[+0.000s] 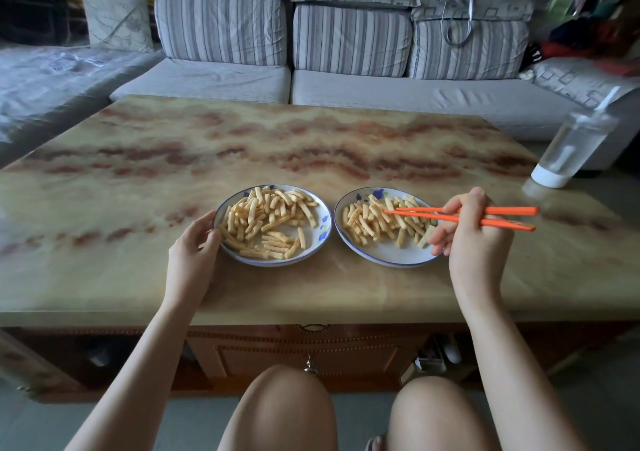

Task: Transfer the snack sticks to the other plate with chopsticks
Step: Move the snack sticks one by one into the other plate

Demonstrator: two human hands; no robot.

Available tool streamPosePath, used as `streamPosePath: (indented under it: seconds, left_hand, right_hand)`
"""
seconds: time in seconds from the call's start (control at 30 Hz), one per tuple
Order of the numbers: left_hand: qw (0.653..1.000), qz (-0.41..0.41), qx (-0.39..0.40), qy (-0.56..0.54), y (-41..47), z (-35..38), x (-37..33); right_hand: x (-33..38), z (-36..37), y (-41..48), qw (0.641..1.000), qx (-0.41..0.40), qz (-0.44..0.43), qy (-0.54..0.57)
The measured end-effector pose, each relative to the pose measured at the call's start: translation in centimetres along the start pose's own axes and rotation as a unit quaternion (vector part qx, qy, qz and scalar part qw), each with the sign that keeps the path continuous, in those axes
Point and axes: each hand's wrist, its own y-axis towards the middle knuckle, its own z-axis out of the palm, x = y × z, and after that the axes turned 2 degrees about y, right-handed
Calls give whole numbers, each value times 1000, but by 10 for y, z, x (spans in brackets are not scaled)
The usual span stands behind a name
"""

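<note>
A person seated at a low table (311, 146) with a glossy, marble-patterned top in cream and rust works a pair of orange chopsticks (505, 211) over two plates set side by side near the table's front edge. The left hand (194, 246) grips the rim of the left plate (320, 232), thumb on top and fingers curled round the edge. The right hand (478, 239) holds the chopsticks, whose tips lie close together over the right plate (391, 255); whether they pinch anything cannot be told. Snack sticks (263, 222), pale yellow and ridged, are heaped on both plates, which are white with blue rims and blue flowers. A clear bottle (571, 146) with a white base and a straw stands at the table's right edge, well apart from the plates. Beyond the table's far edge runs a grey sofa (398, 94) with striped back cushions, and off the table's far left corner a plastic-wrapped seat (52, 70) bears a dark print too blurred to read. The far half of the table is bare, as is the strip between the plates and the front edge. A wooden drawer front (308, 350) with a metal pull sits under the table, just ahead of the person's bare knees (287, 405).
</note>
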Motion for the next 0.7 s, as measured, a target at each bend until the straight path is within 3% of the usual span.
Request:
streamPosePath:
  seconds: [0.2, 0.47, 0.7]
  left_hand:
    - [1000, -3, -1, 3, 0, 0, -1]
    - [1000, 1, -3, 7, 0, -1, -2]
    - [1000, 3, -2, 8, 0, -1, -2]
  right_hand:
    - [21, 6, -9, 998, 30, -22, 46]
    - [20, 48, -41, 976, 211, 12, 45]
    - [15, 55, -46, 976, 213, 23, 38]
